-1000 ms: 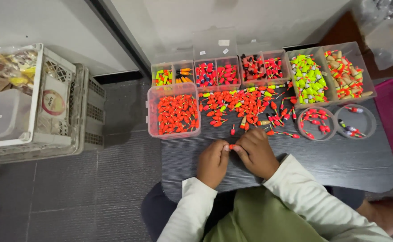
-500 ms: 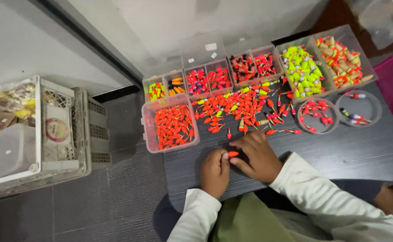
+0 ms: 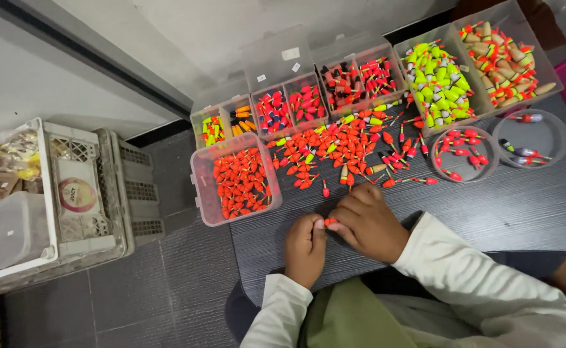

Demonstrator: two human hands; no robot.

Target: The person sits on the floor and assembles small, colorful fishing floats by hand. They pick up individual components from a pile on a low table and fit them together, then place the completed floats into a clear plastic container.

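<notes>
Left hand (image 3: pixel 305 246), lower centre of frame: fingers curled narrow, tips pinching left end of small orange fishing float (image 3: pixel 328 222). Float sits between both hands, just above dark table (image 3: pixel 521 212); long axis hard to tell, mostly hidden. Right hand (image 3: pixel 368 220), just right of float: fingers bent close, tips on its right end. Both hands equally near. Loose float pile (image 3: pixel 341 145) lies above hands, clear box of orange floats (image 3: pixel 239 183) upper left of them.

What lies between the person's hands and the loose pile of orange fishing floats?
Head view: bare dark table, except one stray orange float, between the hands and pile.
</notes>
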